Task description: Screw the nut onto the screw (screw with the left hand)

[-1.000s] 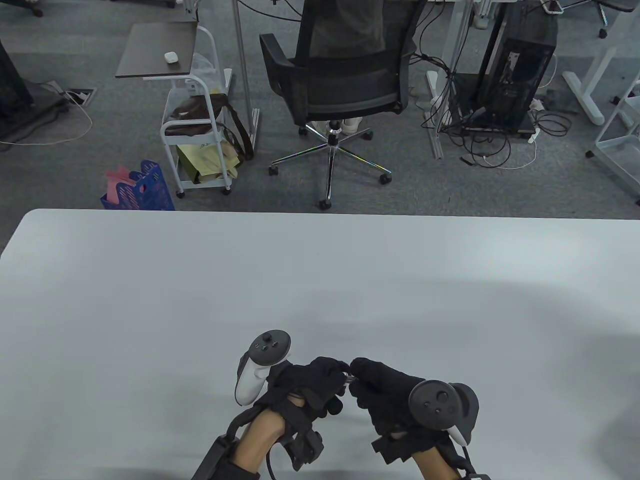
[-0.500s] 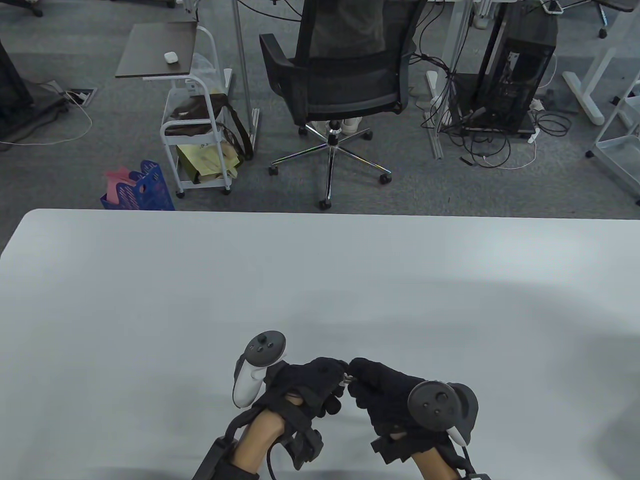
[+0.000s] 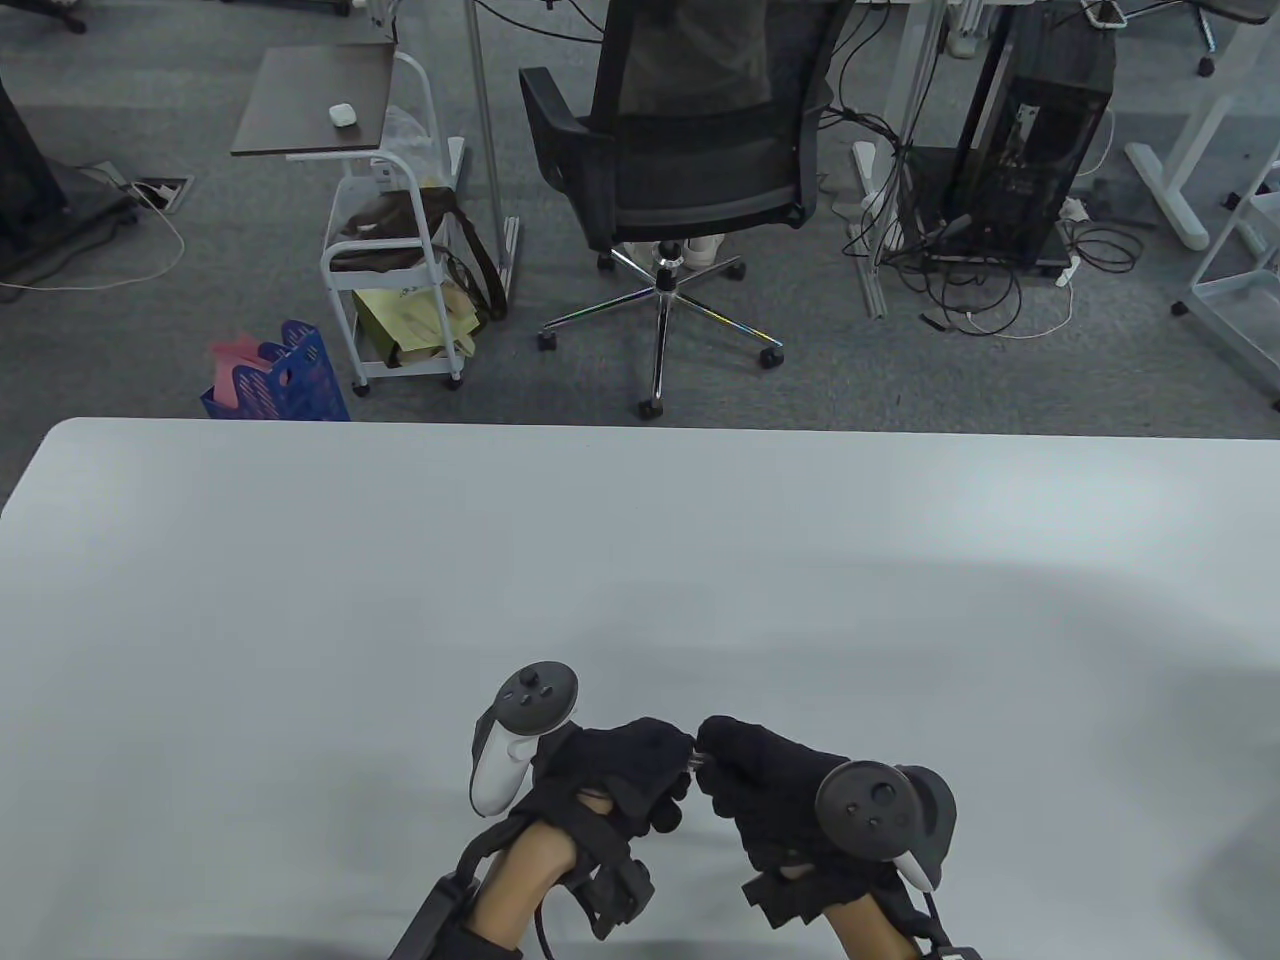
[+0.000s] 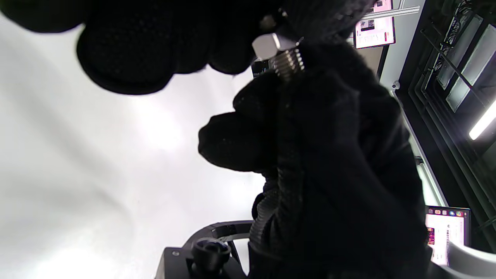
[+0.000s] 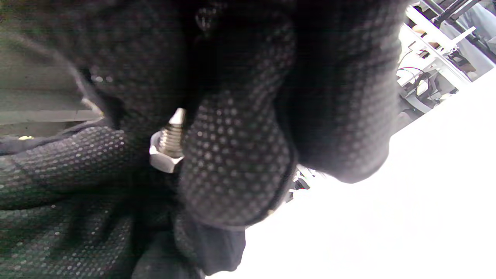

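Fingertips of the left hand (image 3: 625,765) pinch the hexagonal nut (image 4: 266,45), which sits on the threaded shank of the screw (image 4: 288,64); several turns of thread show between the nut and the opposing glove. In the right wrist view the nut (image 5: 163,157) lies at the base of the exposed thread, and the screw (image 5: 172,133) rises toward 12 o'clock to a pointed tip. Fingers of the right hand (image 3: 765,790) close around the far part of the screw, hiding it; the dotted fingertip (image 5: 232,162) lies against the thread at its 3 o'clock side. Both hands are thus clamped, the left on the nut, the right on the screw. In the table view the hands meet fingertip to fingertip above the white table (image 3: 300,620), near its 6 o'clock edge, with the metal parts showing only as a small glint between them. A tracker (image 3: 520,730) sits at the left hand's 10 o'clock; the right hand's tracker (image 3: 880,805) sits at its 4 o'clock.
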Demonstrator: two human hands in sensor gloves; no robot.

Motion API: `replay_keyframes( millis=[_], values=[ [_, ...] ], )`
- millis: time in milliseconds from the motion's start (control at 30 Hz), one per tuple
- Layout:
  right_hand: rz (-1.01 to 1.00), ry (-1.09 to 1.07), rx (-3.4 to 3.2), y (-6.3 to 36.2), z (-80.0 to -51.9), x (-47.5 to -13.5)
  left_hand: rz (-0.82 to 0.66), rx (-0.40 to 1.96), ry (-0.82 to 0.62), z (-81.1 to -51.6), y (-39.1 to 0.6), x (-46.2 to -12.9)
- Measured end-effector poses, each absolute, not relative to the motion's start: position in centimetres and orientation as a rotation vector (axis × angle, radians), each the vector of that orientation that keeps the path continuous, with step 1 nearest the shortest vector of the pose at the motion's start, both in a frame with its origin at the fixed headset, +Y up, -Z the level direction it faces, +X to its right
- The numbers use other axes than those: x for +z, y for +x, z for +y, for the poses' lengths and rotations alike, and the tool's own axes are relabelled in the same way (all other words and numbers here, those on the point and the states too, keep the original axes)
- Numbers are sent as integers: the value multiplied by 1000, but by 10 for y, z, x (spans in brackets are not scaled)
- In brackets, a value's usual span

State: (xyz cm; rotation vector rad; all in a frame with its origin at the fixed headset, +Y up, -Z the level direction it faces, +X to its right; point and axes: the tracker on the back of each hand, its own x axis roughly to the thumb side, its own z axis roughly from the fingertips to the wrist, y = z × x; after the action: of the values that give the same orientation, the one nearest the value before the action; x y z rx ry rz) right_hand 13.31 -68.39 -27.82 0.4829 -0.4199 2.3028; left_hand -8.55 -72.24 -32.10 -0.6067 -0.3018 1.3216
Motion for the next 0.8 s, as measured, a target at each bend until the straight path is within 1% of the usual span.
replay_keyframes(
  millis=[67, 167, 267, 467, 600, 700, 800],
  values=[
    [-420, 487, 2299, 133, -684, -278, -334, 1317, -639, -721, -85, -321],
    [-428, 480, 2293, 134, -684, -278, -342, 1353, -651, -723, -87, -322],
    [-428, 478, 2293, 134, -684, -278, -295, 1373, -612, -725, -89, -322],
    [-429, 484, 2300, 134, -684, -278, -302, 1330, -602, -722, -85, -321],
    [-427, 483, 2295, 134, -684, -278, -342, 1347, -662, -722, -86, -321],
    [-429, 481, 2293, 135, -684, -278, -312, 1373, -633, -725, -87, -322],
    [-430, 481, 2298, 135, -684, -278, -297, 1342, -616, -724, -87, -321]
  ],
)
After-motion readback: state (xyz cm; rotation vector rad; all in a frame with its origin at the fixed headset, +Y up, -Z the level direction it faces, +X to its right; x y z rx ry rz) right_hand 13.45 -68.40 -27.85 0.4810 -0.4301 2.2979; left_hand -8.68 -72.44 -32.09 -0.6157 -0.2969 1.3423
